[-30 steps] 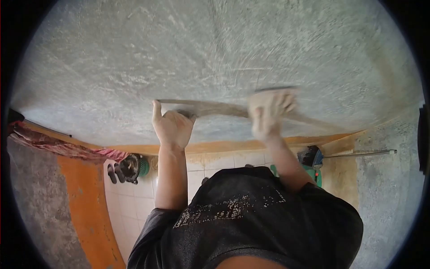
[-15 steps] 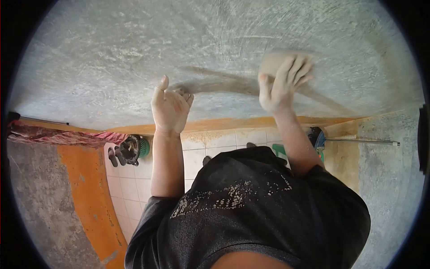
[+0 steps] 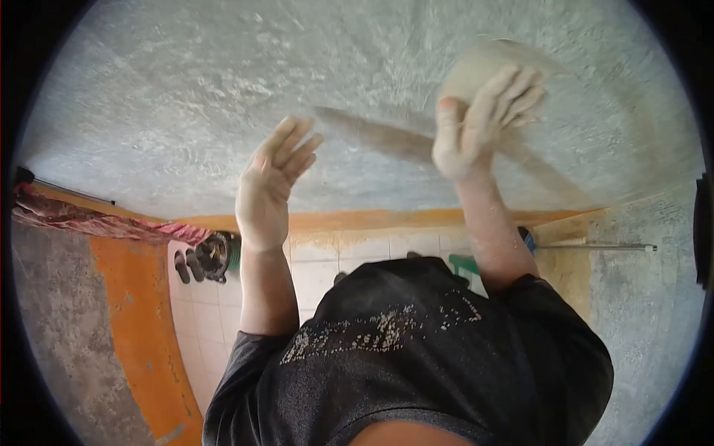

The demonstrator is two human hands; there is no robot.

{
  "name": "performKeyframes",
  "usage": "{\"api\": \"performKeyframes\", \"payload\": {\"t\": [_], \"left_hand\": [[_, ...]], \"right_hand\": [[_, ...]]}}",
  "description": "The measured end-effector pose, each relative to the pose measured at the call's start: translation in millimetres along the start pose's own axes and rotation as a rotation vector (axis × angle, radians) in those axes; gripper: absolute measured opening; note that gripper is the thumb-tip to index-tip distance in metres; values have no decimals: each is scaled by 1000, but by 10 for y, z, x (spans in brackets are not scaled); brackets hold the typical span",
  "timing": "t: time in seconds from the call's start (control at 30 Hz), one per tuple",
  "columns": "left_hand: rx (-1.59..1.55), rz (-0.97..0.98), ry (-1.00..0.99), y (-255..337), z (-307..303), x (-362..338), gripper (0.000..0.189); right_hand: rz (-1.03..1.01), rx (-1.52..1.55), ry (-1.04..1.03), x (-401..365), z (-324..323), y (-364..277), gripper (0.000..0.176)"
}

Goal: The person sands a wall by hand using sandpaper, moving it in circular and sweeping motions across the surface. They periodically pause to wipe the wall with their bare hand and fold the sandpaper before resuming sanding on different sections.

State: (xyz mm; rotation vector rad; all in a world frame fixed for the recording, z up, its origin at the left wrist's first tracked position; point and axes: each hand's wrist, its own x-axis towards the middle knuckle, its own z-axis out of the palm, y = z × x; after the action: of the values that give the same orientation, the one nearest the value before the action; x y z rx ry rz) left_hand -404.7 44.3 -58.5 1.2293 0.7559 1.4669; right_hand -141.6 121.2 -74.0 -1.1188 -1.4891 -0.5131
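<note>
Both my arms reach up to a rough grey plastered surface [image 3: 186, 89] overhead. My right hand [image 3: 476, 126] grips a pale rounded sponge pad [image 3: 480, 63] and presses it against the plaster. My left hand [image 3: 271, 178] is open with its fingers spread, just below the surface and holding nothing. A long brownish strip [image 3: 372, 134], blurred, runs slanting from near my left fingertips, behind my right hand, and on to the right. I cannot tell what holds it. My black shirt [image 3: 416, 357] is speckled with pale grit.
An orange painted band [image 3: 141, 312] edges the grey wall at left. White tiles [image 3: 216, 327] lie beyond it. A red cloth [image 3: 89, 223] hangs at left beside dark gloves [image 3: 201, 260]. A thin metal rod [image 3: 595, 245] sticks out at right.
My left hand has let go of the strip and opened. My right hand has swept the sponge pad up and to the right across the plaster.
</note>
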Motion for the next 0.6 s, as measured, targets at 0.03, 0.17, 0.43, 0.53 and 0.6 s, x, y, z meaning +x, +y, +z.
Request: {"api": "performKeyframes", "payload": {"t": [0.03, 0.17, 0.43, 0.53, 0.6], "left_hand": [[69, 181, 10, 6, -62, 28, 62], [828, 827, 174, 19, -225, 289, 55], [1381, 841, 350, -290, -797, 769, 89], [1403, 870, 344, -315, -819, 757, 90], [1406, 882, 328, -307, -834, 754, 90]], "right_hand": [[-96, -38, -34, -22, 89, 11, 78], [-312, -278, -436, -252, -10, -369, 79], [-328, -148, -148, 400, 5, -415, 73], [-484, -345, -405, 260, -19, -656, 73], [-392, -278, -252, 335, 37, -544, 73]]}}
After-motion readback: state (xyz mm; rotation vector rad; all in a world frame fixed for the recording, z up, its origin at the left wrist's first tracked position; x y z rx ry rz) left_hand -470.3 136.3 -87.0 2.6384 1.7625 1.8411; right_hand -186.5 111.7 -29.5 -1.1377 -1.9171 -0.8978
